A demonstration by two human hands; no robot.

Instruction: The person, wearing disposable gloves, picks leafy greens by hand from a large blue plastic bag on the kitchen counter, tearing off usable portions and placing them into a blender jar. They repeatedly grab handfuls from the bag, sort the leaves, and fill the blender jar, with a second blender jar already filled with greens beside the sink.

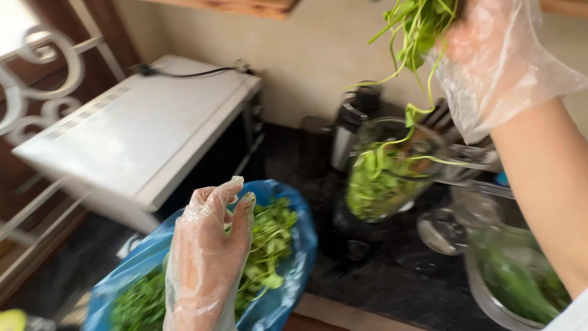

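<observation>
The right hand (484,49), in a loose clear plastic glove, has its fingers pinched together on a bunch of greens (413,27), stems dangling. It is held high, straight above the blender jar (386,178), so loose stems trail down toward the jar's open mouth rather than onto the counter (392,282). One long stem reaches nearly to the rim. The jar is already well filled with green leaves and sits on its dark base, near the wall.

The left hand (208,257), gloved too, holds nothing: its fingers are straight, close together and pointing up, palm turned sideways. It hovers just above a blue bag (294,245) whose mouth lies open toward the person, with more greens inside. The bag sits at the counter's near edge, within easy reach of both hands, which suits it as the supply.

Left of the bag stands a white microwave (141,135), its cord running along the wall. To the right, below the right forearm, a metal bowl (490,300) holds further green leaves, and a round glass lid (441,230) lies between it and the blender. A dark bottle-like thing behind the jar is too blurred to name.
</observation>
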